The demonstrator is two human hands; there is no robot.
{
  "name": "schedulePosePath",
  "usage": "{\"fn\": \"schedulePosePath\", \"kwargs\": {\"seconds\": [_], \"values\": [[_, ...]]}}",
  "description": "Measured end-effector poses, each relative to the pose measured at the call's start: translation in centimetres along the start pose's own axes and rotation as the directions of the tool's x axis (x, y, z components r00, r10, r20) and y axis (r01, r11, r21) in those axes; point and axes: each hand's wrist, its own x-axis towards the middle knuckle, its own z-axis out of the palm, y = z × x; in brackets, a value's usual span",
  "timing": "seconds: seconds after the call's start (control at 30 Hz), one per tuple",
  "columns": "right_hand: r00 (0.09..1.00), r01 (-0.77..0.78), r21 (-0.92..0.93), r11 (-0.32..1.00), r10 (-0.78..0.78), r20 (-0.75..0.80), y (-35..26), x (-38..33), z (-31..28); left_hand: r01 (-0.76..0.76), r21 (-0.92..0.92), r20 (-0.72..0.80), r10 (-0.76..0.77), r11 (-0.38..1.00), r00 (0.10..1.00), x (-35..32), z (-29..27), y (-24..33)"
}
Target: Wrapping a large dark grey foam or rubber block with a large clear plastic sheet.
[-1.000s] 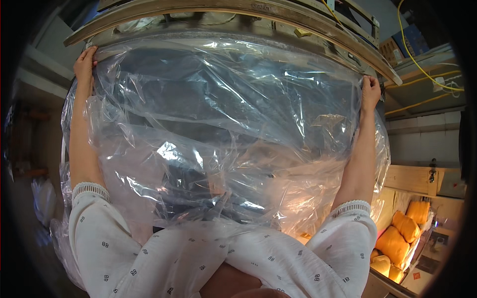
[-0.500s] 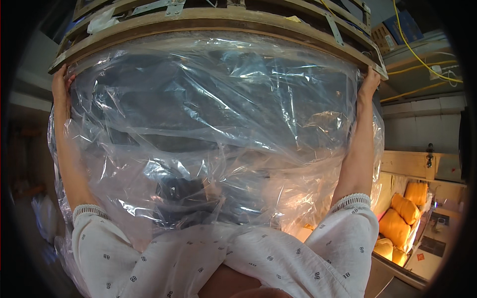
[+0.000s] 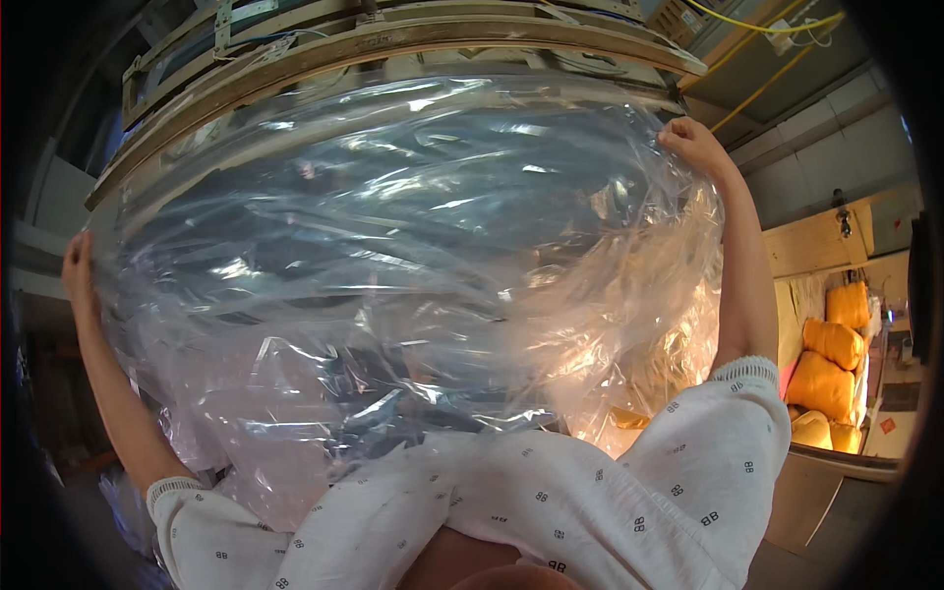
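A person in a white shirt (image 3: 590,511) with small dark prints and lacy, openwork cuffs is spreading both bare arms wide around a clear plastic sheet (image 3: 393,236). The sheet is lying between the two hands and in front of the chest, its thin, glossy film wrinkling into long creases and catching sharp white glints. Its upper part is showing dark blue-grey, while its lower right is glowing a warm amber. The left hand (image 3: 79,261) is closing its fingers on the sheet's far left edge, though the exact fingertip contact is blurring. The right hand (image 3: 692,147) is curling nearly closed, its thumb and fingers pinching the gathered film at the upper right. Just beyond the sheet, a long wooden beam (image 3: 393,37) is appearing as a bow through the lens, with slatted timber and a flat metal bracket (image 3: 226,22) showing behind it. A smooth yellow cable (image 3: 762,25) is hanging at the upper right. Farther down that side, plump orange bundles (image 3: 824,383) are stacking up, softly rounded, below a flat wooden board (image 3: 811,241).
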Motion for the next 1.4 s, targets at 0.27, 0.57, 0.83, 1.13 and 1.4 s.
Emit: {"fn": "schedulePosePath", "kwargs": {"seconds": [0.27,0.57,0.83,1.13,1.4], "values": [[0.975,0.205,0.546,0.812,-0.218,-0.041,-10.0,-13.2,6.9,-0.064,0.961,0.026,0.143,0.270,0.989,-2.7,-2.9,2.9],[0.777,0.558,0.146,0.817,-0.453,-0.437,-11.2,-17.1,7.7,-0.728,-0.377,0.360,0.815,0.573,0.454,-26.4,29.0,35.9],[0.980,0.078,0.082,0.994,-0.092,0.177,0.8,-22.6,9.4,-0.447,-0.394,0.434,0.591,0.803,0.680,-25.4,33.1,28.9],[0.923,-0.280,-0.651,0.705,0.385,0.021,12.0,-26.6,19.7,-0.272,0.376,0.253,0.185,0.886,0.950,-16.3,5.2,2.8],[0.864,-0.372,-0.878,0.301,0.457,-0.209,23.4,-27.6,15.0,0.029,0.833,-0.022,-0.020,0.553,1.000,-10.3,-17.2,-8.7]]}}
